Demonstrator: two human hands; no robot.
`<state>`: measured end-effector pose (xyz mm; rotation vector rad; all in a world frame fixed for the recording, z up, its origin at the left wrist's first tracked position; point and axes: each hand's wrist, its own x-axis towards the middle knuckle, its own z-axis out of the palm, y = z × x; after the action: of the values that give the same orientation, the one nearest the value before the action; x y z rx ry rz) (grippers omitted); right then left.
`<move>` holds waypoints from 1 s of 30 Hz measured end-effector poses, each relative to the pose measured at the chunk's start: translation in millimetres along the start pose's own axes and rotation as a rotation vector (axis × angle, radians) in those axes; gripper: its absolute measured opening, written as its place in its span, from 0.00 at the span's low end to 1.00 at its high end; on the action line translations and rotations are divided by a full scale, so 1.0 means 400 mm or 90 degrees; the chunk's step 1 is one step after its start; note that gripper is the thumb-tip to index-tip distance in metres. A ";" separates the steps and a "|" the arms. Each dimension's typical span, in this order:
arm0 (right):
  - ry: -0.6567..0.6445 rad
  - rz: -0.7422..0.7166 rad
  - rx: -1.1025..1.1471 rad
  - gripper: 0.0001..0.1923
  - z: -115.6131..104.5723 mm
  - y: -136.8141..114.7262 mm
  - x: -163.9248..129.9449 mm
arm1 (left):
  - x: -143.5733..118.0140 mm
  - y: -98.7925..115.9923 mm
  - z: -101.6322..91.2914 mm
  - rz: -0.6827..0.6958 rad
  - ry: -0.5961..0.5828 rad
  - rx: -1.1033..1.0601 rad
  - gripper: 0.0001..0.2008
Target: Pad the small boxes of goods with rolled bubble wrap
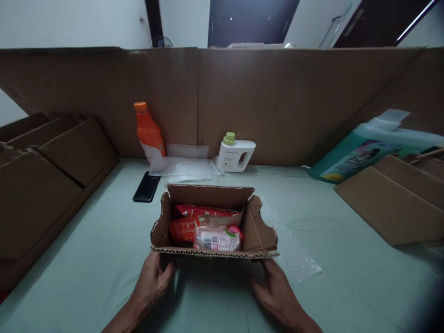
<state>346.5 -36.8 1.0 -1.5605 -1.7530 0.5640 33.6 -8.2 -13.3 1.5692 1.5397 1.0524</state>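
In the middle of the head view is a small open cardboard box (pixel 249 253) with notched side walls. Red packets (pixel 185 229) lie inside it, with a white-and-pink packet (pixel 217 238) bearing a barcode in front of them. My left hand (pixel 154 280) grips the box at its near left corner, thumb toward me. At the near right corner my right hand (pixel 274 289) has hold of it too. The box hides most fingertips of both hands. A clear bubble-wrap sheet (pixel 294 249) lies partly behind the box's right side.
An orange bottle (pixel 149 129), more bubble wrap (pixel 187 167) and a white jug with a green cap (pixel 236 155) stand or lie at the back cardboard wall (pixel 294 101). A black phone (pixel 146 187) lies left. Cardboard boxes (pixel 52 185) and a tilted teal jug (pixel 364 148) flank the cloth.
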 end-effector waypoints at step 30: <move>0.017 0.194 0.106 0.16 -0.175 0.033 -0.055 | -0.123 0.105 0.150 -0.188 -0.377 -0.348 0.47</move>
<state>407.9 -65.4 32.2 -1.7178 -1.4176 0.8114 107.4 -56.0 -5.5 1.0905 0.9329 0.6734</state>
